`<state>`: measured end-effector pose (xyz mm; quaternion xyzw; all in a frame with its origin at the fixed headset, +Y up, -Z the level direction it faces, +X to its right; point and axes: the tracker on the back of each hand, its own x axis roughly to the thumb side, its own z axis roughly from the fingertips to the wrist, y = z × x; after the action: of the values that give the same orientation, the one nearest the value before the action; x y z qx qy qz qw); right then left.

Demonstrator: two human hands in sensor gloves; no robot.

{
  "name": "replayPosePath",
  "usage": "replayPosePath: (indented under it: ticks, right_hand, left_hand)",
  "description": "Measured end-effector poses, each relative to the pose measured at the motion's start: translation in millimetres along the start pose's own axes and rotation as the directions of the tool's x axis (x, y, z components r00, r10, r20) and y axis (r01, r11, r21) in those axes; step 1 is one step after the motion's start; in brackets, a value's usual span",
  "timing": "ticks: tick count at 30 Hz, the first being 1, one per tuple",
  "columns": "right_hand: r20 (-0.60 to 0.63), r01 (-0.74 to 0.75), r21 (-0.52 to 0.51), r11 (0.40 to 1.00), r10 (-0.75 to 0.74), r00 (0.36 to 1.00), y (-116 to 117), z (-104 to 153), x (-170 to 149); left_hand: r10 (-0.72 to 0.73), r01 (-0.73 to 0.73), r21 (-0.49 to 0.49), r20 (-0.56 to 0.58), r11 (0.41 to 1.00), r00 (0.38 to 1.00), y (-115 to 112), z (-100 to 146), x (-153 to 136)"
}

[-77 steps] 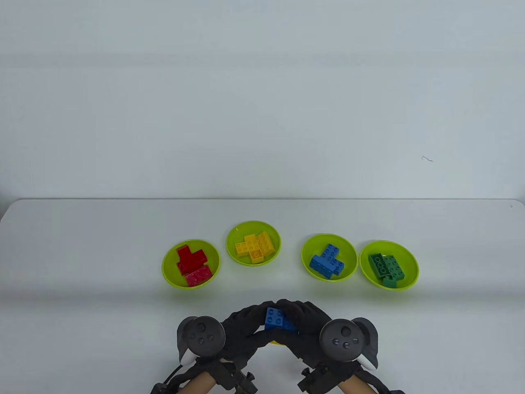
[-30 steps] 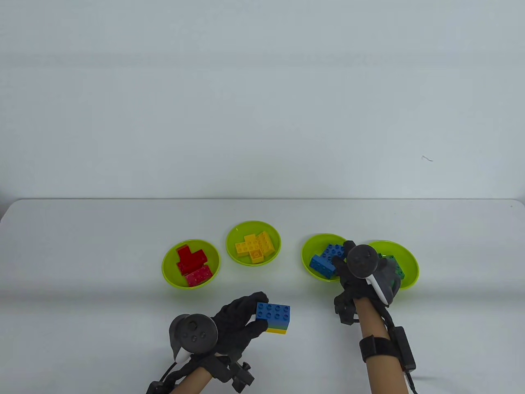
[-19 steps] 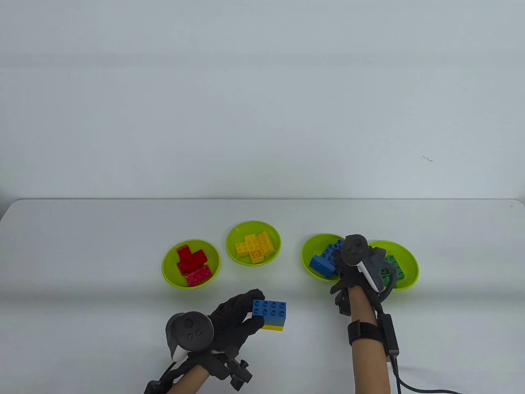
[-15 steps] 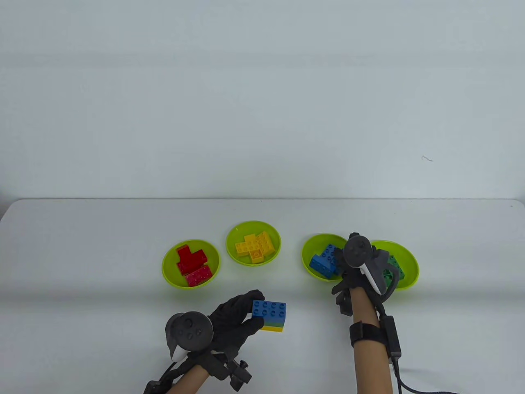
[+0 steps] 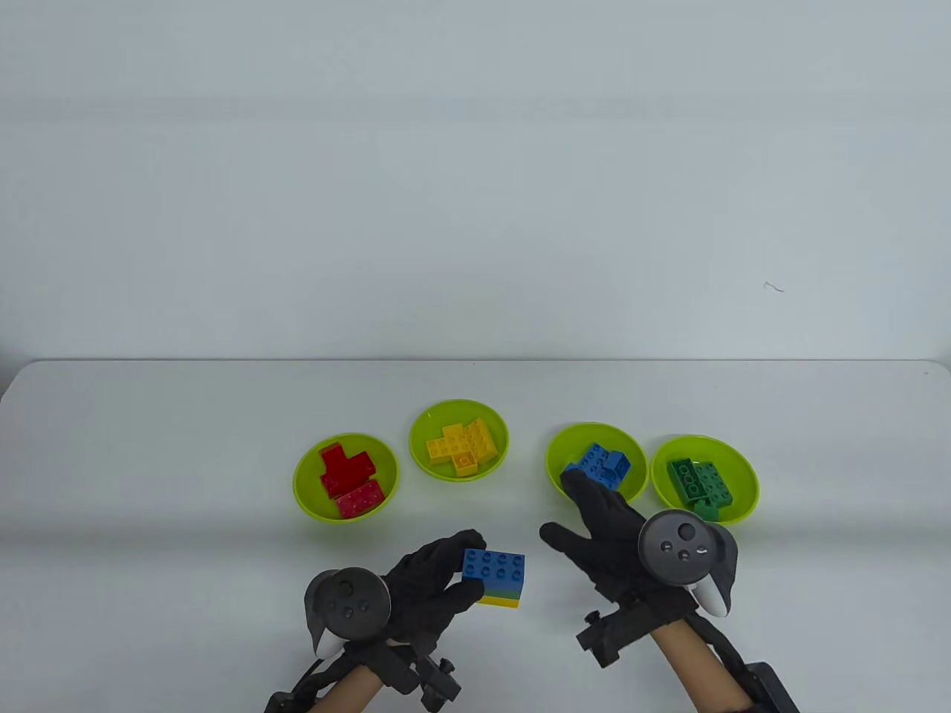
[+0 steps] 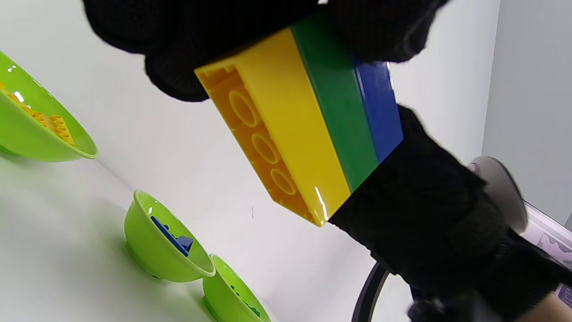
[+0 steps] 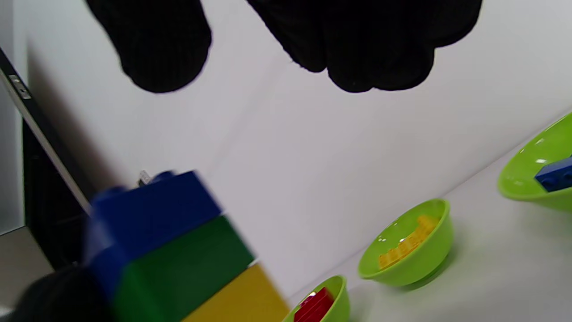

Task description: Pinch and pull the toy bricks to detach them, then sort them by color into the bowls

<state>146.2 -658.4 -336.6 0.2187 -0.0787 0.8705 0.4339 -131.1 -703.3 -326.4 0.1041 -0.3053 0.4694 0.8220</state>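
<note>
From my remote station I see a white bench with rounded far corners, its far edge running straight across the table view. Behind it stands a plain pale grey-white wall, bare except for one small dark mark on its right side. Lighting is even and diffuse; a soft shadow band crosses the bench surface near its front. In the right wrist view, a dark panel with a metal edge stands at the left.
</note>
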Motion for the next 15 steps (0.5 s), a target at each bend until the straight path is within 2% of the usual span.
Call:
replayPosePath:
  ticks: [5, 8, 15]
  right_hand:
    - [0.066, 0.052, 0.054, 0.997, -0.055, 0.996, 16.8, 14.8, 15.5]
    - [0.079, 0.019, 0.089, 0.996, -0.026, 0.997, 24.6, 18.1, 18.0]
    - [0.112, -0.034, 0.045, 0.998, 0.029, 0.993, 34.8, 24.9, 18.9]
  left_hand:
    - [0.004, -0.004, 0.000, 0.007, 1.000, 1.000, -0.5, 0.0, 0.5]
    - [0.005, -0.005, 0.002, 0.010, 1.000, 1.000, -0.7, 0.1, 0.5]
    - [0.005, -0.005, -0.009, 0.015, 1.000, 1.000, -2.0, 1.0, 1.2]
